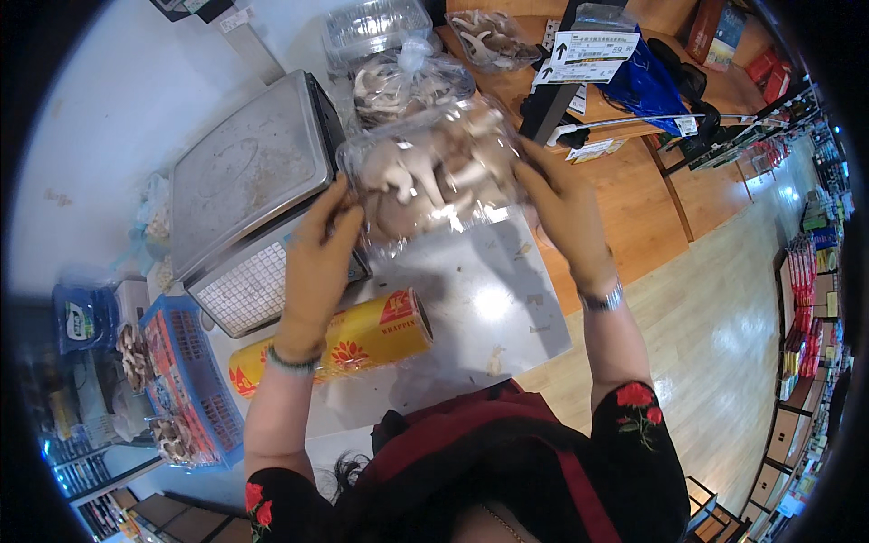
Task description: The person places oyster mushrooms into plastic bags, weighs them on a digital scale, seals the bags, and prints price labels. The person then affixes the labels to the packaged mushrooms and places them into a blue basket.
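Observation:
A clear plastic tray of mushrooms, covered in shiny film and slightly blurred, is held up over the white counter. My left hand, in a tan glove, grips its left end. On its right end is my right hand, gloved in the same way. Below the tray lies a yellow roll of wrapping film, partly hidden behind my left wrist. To the left of the tray stands a weighing scale with a metal platform and a white keypad.
Behind the tray sit a knotted plastic bag of mushrooms and stacked clear trays. Another mushroom pack rests on the wooden shelf. Price labels hang at a dark post. A blue basket stands at the lower left.

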`<action>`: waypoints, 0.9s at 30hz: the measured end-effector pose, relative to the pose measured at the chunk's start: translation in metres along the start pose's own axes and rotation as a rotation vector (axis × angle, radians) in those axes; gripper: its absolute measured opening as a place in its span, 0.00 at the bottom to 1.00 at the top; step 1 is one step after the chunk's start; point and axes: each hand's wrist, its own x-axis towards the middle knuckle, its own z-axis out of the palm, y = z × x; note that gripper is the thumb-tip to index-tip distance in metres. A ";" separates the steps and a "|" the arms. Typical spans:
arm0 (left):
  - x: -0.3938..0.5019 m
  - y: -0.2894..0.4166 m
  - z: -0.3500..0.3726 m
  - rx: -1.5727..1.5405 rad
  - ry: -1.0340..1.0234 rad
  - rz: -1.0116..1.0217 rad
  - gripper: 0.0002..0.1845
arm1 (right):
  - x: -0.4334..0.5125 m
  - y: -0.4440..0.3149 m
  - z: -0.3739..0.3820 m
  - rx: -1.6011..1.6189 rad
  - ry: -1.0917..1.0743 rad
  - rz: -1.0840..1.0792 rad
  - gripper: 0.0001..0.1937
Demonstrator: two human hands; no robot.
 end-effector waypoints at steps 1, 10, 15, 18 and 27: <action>0.013 -0.003 0.001 0.033 0.032 -0.053 0.24 | 0.020 0.003 0.010 -0.023 0.011 0.034 0.19; 0.044 -0.049 0.018 -0.016 0.037 -0.038 0.30 | 0.065 0.047 0.046 0.139 -0.120 0.230 0.23; 0.036 -0.055 0.026 -0.103 -0.156 -0.263 0.31 | 0.049 0.049 0.047 0.641 -0.186 0.356 0.25; 0.040 -0.053 0.029 -0.320 -0.160 -0.352 0.30 | 0.043 0.052 0.046 0.559 -0.163 0.325 0.26; 0.035 -0.032 0.037 -0.307 -0.073 -0.442 0.31 | 0.032 0.077 0.040 0.309 -0.094 0.352 0.28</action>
